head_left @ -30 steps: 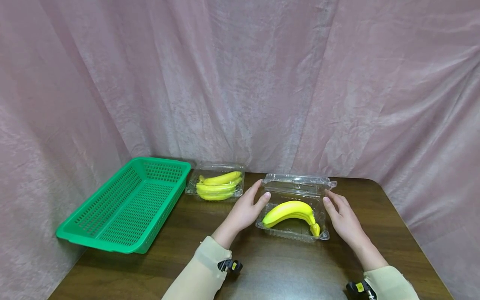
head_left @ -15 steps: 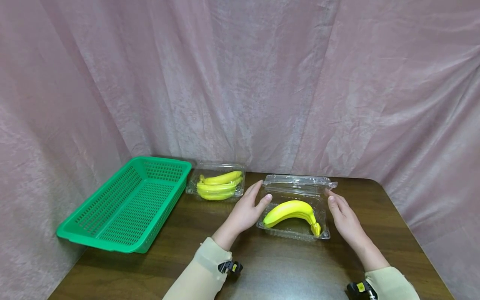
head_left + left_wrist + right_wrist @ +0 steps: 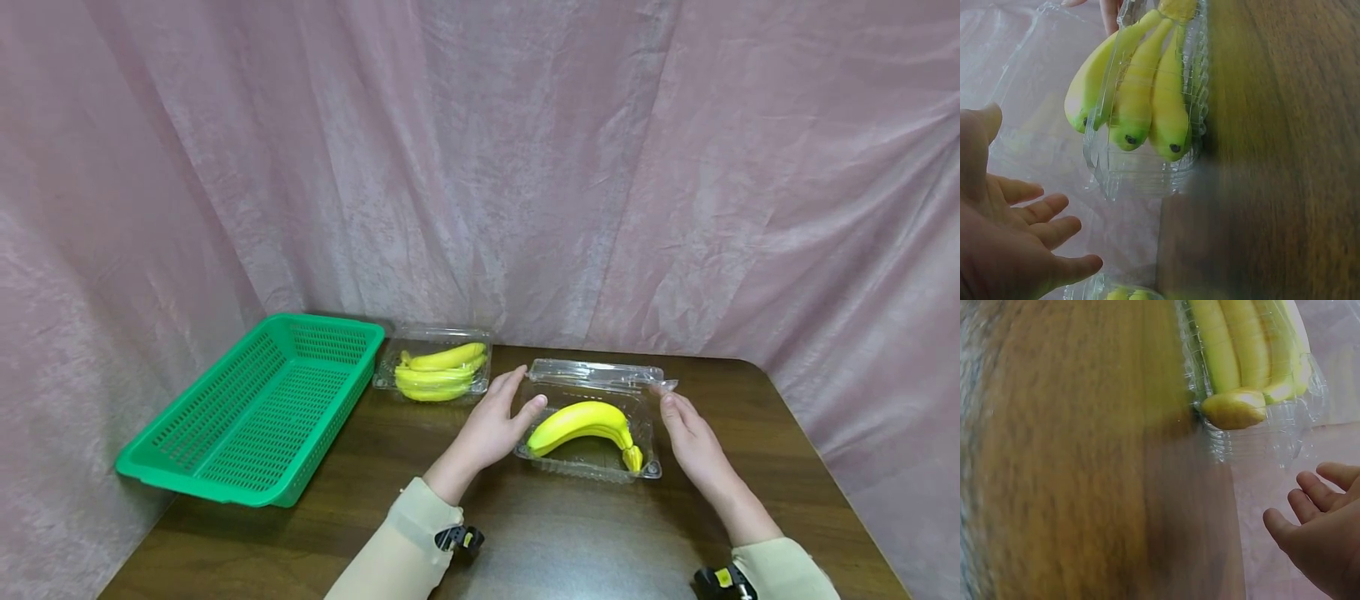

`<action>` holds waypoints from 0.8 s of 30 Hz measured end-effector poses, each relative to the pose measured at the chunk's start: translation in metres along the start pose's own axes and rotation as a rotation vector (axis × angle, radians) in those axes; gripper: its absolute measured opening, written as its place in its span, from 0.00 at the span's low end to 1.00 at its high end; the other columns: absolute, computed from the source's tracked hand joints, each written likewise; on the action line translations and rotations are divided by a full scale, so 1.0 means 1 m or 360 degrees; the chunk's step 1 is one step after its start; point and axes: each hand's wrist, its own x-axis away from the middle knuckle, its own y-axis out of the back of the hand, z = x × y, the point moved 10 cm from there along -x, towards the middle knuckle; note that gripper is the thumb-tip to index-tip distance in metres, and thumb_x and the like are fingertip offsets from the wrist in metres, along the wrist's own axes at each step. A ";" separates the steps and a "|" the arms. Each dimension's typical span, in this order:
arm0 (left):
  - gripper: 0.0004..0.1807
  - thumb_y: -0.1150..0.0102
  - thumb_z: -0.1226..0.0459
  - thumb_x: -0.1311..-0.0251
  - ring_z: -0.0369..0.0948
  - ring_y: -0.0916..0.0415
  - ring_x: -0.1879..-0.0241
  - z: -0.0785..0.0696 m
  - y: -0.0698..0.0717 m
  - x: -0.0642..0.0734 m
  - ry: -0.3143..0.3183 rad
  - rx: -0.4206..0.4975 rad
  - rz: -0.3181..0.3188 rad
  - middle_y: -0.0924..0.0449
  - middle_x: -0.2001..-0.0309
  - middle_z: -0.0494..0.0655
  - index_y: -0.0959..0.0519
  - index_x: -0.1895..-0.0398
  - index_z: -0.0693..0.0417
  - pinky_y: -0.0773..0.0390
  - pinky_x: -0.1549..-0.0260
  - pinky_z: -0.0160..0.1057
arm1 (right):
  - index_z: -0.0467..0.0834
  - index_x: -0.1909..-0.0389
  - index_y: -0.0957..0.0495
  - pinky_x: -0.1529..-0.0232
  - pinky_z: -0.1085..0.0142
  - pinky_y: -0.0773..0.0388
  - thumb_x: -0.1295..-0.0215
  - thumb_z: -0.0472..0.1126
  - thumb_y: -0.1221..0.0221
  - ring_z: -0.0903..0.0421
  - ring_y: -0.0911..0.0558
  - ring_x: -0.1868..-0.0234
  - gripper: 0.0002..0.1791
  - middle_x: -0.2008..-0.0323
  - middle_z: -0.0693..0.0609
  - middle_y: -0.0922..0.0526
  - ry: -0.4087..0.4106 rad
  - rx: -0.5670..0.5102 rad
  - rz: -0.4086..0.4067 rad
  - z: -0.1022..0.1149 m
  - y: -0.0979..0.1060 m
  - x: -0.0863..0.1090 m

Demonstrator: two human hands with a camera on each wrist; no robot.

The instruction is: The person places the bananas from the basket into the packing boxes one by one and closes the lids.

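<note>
A bunch of yellow bananas (image 3: 579, 419) lies in a clear plastic clamshell box (image 3: 588, 472) on the table. Its hinged lid (image 3: 596, 375) stands raised at the back. My left hand (image 3: 491, 425) is at the box's left side, fingers extended towards the lid's left end. On the other side my right hand (image 3: 693, 442) reaches to the lid's right end, its fingertips partly hidden behind the thumb. Both wrist views show spread fingers, the left hand (image 3: 1029, 231) and the right hand (image 3: 1325, 519) alike. Whether the fingertips touch the lid is unclear.
Left of the box stands a second clear clamshell box (image 3: 386, 377) holding bananas (image 3: 435, 382). Farther left sits a green perforated basket (image 3: 277, 492). A pink curtain (image 3: 525, 167) hangs behind the wooden table (image 3: 570, 533).
The lid's upper edge has come down slightly in the head view. The fingertips of both hands have lowered a little with it. The bananas and the basket stay in place.
</note>
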 end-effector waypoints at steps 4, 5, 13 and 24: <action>0.44 0.48 0.37 0.17 0.59 0.35 0.20 0.000 0.000 0.002 -0.0005 -0.0012 0.0002 0.38 0.16 0.58 0.41 0.11 0.52 0.34 0.24 0.63 | 0.28 0.19 0.36 0.25 0.31 0.41 0.06 0.52 0.66 0.29 0.38 0.19 0.35 0.21 0.29 0.33 -0.0017 -0.0018 0.0009 0.000 0.000 0.002; 0.44 0.49 0.37 0.17 0.59 0.36 0.20 0.000 0.001 0.002 -0.0005 -0.0016 0.0003 0.38 0.16 0.58 0.41 0.11 0.52 0.34 0.24 0.63 | 0.28 0.19 0.36 0.25 0.31 0.40 0.06 0.52 0.66 0.29 0.37 0.19 0.34 0.22 0.29 0.31 -0.0010 -0.0019 0.0005 0.000 0.000 0.002; 0.44 0.49 0.36 0.17 0.57 0.36 0.19 0.000 0.004 0.003 -0.0003 -0.0085 -0.0014 0.37 0.16 0.55 0.39 0.12 0.52 0.34 0.23 0.63 | 0.25 0.18 0.39 0.22 0.30 0.47 0.06 0.55 0.66 0.24 0.44 0.17 0.38 0.20 0.24 0.40 -0.0094 -0.0055 0.0007 -0.005 0.001 0.003; 0.43 0.54 0.36 0.16 0.58 0.37 0.19 0.001 0.005 0.004 0.0024 -0.0105 -0.0017 0.35 0.17 0.59 0.37 0.12 0.52 0.36 0.23 0.64 | 0.28 0.16 0.41 0.20 0.32 0.48 0.06 0.54 0.63 0.25 0.44 0.17 0.37 0.18 0.25 0.42 -0.0082 -0.0064 0.0029 -0.001 0.004 0.012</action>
